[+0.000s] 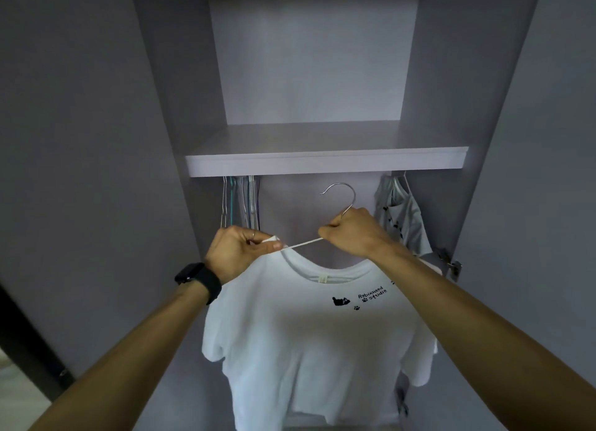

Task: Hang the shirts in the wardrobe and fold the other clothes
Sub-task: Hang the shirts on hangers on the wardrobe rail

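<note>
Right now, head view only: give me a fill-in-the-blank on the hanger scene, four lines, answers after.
1. The right hand grips the hanger just below its metal ____.
2. The left hand pinches the collar of the ____ T-shirt.
3. The watch sits on the ____ wrist.
4. A grey garment hangs under the shelf on the person's ____ side.

Missing words: hook; white; left; right.

white shirt (pixel 306 350) under right hand (pixel 351 233) is showing black cat and paw prints; grey shirt (pixel 404 221) right of it is showing black marks.
</note>
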